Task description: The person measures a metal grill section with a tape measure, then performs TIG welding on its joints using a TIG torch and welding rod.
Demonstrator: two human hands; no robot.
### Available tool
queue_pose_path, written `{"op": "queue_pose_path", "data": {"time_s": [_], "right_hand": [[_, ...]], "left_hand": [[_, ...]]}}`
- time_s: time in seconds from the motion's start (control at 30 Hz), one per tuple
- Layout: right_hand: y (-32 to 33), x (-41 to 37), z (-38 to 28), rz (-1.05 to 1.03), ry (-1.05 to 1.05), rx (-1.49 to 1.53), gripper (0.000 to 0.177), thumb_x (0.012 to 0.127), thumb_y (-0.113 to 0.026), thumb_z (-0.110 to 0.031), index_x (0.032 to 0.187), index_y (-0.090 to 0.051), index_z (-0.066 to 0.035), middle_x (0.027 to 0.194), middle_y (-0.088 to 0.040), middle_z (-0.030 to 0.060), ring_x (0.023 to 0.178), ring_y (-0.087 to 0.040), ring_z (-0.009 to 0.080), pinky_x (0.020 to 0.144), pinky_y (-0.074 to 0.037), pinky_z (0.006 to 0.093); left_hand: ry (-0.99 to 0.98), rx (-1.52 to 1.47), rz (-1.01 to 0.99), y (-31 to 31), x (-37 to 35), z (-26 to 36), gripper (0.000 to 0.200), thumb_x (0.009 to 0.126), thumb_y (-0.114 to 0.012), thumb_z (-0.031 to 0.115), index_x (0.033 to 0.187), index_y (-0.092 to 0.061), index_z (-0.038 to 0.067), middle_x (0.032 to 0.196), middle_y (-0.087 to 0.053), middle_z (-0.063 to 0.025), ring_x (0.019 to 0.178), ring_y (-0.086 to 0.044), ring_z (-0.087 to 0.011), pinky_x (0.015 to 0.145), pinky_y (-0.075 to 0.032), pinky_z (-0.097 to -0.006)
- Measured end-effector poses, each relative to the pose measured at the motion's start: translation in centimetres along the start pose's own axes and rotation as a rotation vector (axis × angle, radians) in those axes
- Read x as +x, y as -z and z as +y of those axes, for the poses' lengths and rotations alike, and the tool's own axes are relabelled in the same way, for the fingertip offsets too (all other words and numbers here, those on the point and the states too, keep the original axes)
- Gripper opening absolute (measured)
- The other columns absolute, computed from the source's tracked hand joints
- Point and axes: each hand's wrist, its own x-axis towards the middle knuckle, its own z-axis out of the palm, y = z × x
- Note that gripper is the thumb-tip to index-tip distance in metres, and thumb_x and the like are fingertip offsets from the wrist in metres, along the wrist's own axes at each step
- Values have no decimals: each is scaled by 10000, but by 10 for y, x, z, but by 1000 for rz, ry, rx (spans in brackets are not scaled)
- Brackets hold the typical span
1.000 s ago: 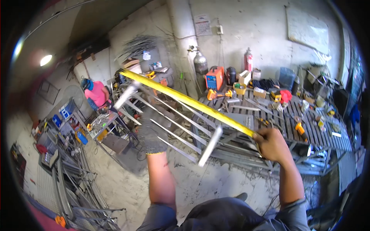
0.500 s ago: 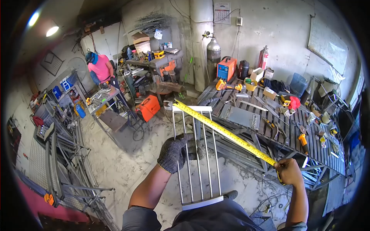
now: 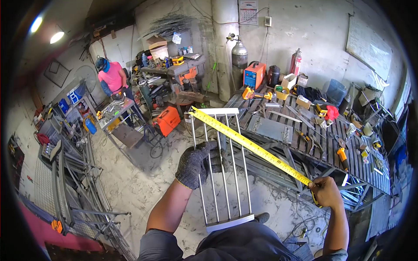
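My left hand (image 3: 194, 164), in a dark knit glove, is closed round the bars of a metal grille (image 3: 235, 191). The grille has several thin rods between two flat end bars and is held up in front of my body. Bare and closed, my right hand (image 3: 325, 192) grips a tape measure (image 3: 257, 150) by its case, which the fingers mostly hide. The yellow blade runs up and left from that hand. Its hooked end is at the left corner of the grille's top bar, and it crosses in front of the rods.
A slatted metal workbench (image 3: 331, 150) with tools stands at right, bearing an orange welding machine (image 3: 254, 75). A gas cylinder (image 3: 239, 54) stands behind. Another orange machine (image 3: 166, 122) is on the floor. A person in pink (image 3: 114, 74) is by a small table. Steel frames (image 3: 65, 187) lie left.
The grille and my left hand have risen slightly. The tape's hooked end has shifted up and left to the grille's top left corner; my right hand has barely moved.
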Motion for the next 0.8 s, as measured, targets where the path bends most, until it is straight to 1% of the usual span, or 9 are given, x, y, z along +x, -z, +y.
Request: {"op": "queue_pose_path", "data": {"time_s": [0.2,0.3,0.4,0.47,0.53,0.6,0.67,0.7,0.8], "right_hand": [[7,-4,-11,-76,-69,-7,269,995,-753,-237,938,-803,20,672,-638,239,591,-632,315,650,-510,475],[4,-7,-14,-92,-44,68,285,1000,-753,-245,925,-792,27,675,-636,250,595,-636,339,642,-502,475],[4,-12,-28,-53,14,31,295,1006,-747,-247,927,-785,35,699,-645,273,616,-647,390,643,-505,476],[13,-16,-50,-118,-28,9,302,1019,-731,-255,975,-789,39,756,-657,311,721,-688,480,679,-530,497],[15,-19,-62,-95,-23,15,301,1023,-725,-260,990,-794,31,778,-670,321,780,-705,505,724,-542,533],[16,-22,-66,-60,-1,15,289,1024,-717,-254,1001,-801,22,799,-685,323,816,-706,518,759,-547,558],[20,-25,-72,-43,2,-2,280,1026,-708,-247,1002,-805,15,813,-698,321,843,-704,527,795,-551,576],[25,-27,-77,-46,-8,-16,277,1027,-703,-243,997,-806,12,815,-703,318,853,-702,530,814,-552,582],[34,-30,-81,-52,6,-56,283,1028,-686,-228,938,-787,21,787,-702,300,852,-690,533,857,-555,585]], "left_hand": [[-32,15,12,-3,3,2,447,1114,-591,260,1422,-636,-61,1222,-768,-227,1038,-785,-370,914,-665,-553],[-51,-20,-47,-5,8,7,474,1116,-593,296,1433,-633,-55,1221,-768,-228,1046,-782,-375,919,-660,-555],[-82,-9,-28,-11,14,14,480,1102,-623,362,1397,-646,-16,1168,-770,-203,1021,-773,-376,908,-650,-573],[-107,11,31,-20,20,22,458,1088,-648,368,1370,-650,8,1122,-769,-182,988,-767,-374,911,-645,-581],[-180,-9,43,-16,30,21,469,1051,-720,415,1332,-672,43,1077,-751,-89,952,-750,-313,908,-622,-561],[-228,-128,-73,-5,39,21,499,1048,-729,365,1398,-641,20,1177,-732,-102,1111,-716,-300,1031,-570,-545],[-293,-165,19,13,55,20,465,1071,-722,304,1444,-614,47,1254,-738,-149,1134,-740,-361,967,-634,-570],[-362,-195,17,-3,49,20,460,1088,-702,238,1503,-588,76,1328,-727,-162,1196,-734,-375,1001,-638,-571],[-426,-99,79,-11,48,21,478,1092,-702,246,1522,-578,78,1310,-737,-155,1192,-743,-371,1024,-636,-582]]}}
